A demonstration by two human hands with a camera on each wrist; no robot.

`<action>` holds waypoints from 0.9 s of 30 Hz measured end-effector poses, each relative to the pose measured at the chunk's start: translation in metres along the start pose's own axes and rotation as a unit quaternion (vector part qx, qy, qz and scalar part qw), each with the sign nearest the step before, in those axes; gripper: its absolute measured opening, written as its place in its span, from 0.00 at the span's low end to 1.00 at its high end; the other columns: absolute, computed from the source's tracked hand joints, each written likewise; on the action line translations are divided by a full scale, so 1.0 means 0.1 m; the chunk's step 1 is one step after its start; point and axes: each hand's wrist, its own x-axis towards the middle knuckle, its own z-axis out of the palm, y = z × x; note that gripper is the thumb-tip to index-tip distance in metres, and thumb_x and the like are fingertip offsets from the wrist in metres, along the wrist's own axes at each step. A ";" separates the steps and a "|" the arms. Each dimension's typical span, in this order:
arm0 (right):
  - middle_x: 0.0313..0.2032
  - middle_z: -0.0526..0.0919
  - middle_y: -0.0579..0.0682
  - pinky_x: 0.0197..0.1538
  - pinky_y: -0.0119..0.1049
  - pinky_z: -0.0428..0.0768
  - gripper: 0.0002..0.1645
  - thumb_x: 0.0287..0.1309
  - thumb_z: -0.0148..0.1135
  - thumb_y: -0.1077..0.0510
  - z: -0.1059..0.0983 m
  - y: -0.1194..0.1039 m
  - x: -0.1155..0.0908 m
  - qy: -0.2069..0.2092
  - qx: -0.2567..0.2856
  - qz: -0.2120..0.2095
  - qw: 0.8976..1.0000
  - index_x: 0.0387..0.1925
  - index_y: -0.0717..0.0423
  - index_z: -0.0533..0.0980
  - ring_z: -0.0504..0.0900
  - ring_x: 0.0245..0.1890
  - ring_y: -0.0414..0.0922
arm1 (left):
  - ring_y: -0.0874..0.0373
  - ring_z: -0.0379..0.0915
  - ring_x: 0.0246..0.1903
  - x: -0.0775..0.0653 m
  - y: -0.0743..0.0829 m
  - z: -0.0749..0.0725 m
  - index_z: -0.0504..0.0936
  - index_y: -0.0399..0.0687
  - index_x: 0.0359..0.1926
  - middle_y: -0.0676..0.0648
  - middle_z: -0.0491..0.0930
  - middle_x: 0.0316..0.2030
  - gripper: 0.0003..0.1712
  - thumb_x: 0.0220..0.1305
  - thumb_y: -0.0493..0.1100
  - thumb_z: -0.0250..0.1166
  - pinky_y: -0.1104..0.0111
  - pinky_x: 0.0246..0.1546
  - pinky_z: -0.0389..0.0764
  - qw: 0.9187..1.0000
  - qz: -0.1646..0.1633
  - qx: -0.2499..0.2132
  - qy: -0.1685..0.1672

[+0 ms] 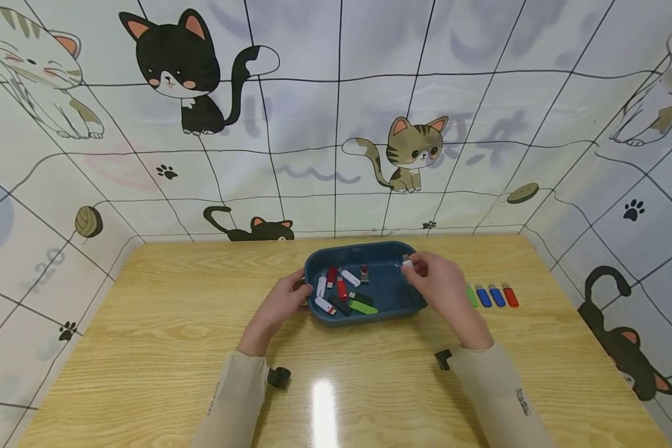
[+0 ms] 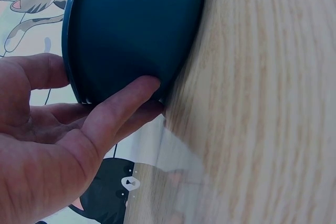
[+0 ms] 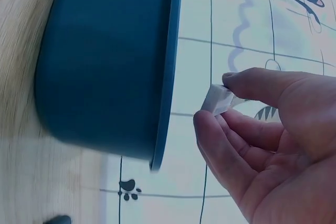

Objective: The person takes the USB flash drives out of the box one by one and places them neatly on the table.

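Observation:
A dark blue tray (image 1: 389,298) stands on the table with several USB flash drives inside, mostly toward its left half. My left hand (image 1: 280,303) holds the tray's left end, its fingers against the outer wall in the left wrist view. Above the tray's right end, my right hand (image 1: 439,283) pinches a white USB flash drive (image 3: 218,99) between thumb and fingertips. Among the drives in the tray are a white one (image 1: 350,277), a red one (image 1: 342,288), a green one (image 1: 364,307) and a black one (image 1: 340,304).
Right of the tray, several drives stand in a row: a green one (image 1: 471,295) partly behind my right hand, blue ones (image 1: 483,296) and a red one (image 1: 510,295). The wooden table (image 1: 201,298) meets a cat-patterned cloth wall (image 1: 313,186) at its back.

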 end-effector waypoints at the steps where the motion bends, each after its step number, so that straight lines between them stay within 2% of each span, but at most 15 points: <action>1: 0.39 0.86 0.55 0.41 0.47 0.82 0.19 0.71 0.64 0.53 -0.02 0.02 -0.01 0.003 0.000 0.000 1.000 0.53 0.64 0.82 0.83 0.40 0.52 | 0.38 0.77 0.57 0.00 0.00 0.00 0.60 0.33 0.77 0.28 0.73 0.64 0.30 0.78 0.34 0.49 0.50 0.53 0.84 1.000 -0.001 0.000 0.001; 11: 0.41 0.84 0.55 0.39 0.42 0.79 0.23 0.72 0.62 0.50 -0.17 0.22 -0.14 0.009 0.003 0.020 1.000 0.57 0.64 0.80 0.81 0.40 0.52 | 0.40 0.78 0.57 0.01 0.00 0.03 0.61 0.34 0.77 0.31 0.74 0.64 0.31 0.77 0.34 0.51 0.50 0.52 0.85 1.000 -0.006 -0.007 0.010; 15: 0.40 0.85 0.55 0.37 0.41 0.78 0.22 0.72 0.63 0.51 -0.22 0.30 -0.20 0.022 -0.007 0.013 1.000 0.56 0.65 0.80 0.81 0.39 0.52 | 0.40 0.78 0.56 0.00 0.00 0.03 0.61 0.34 0.77 0.30 0.74 0.63 0.30 0.77 0.34 0.50 0.50 0.52 0.85 1.000 -0.002 -0.004 0.010; 21: 0.38 0.86 0.56 0.37 0.42 0.78 0.21 0.70 0.65 0.52 -0.27 0.42 -0.25 0.046 -0.025 -0.001 0.999 0.53 0.65 0.82 0.83 0.39 0.53 | 0.39 0.77 0.56 0.00 0.00 0.03 0.61 0.34 0.77 0.30 0.74 0.64 0.30 0.77 0.34 0.50 0.49 0.53 0.84 1.000 -0.003 -0.004 0.009; 27: 0.37 0.85 0.56 0.38 0.45 0.80 0.21 0.68 0.67 0.54 -0.30 0.52 -0.28 0.052 -0.046 -0.003 0.998 0.52 0.68 0.81 0.82 0.37 0.53 | 0.38 0.77 0.57 0.00 -0.01 0.02 0.61 0.33 0.77 0.29 0.73 0.64 0.30 0.78 0.33 0.49 0.48 0.53 0.84 1.000 0.000 -0.005 0.009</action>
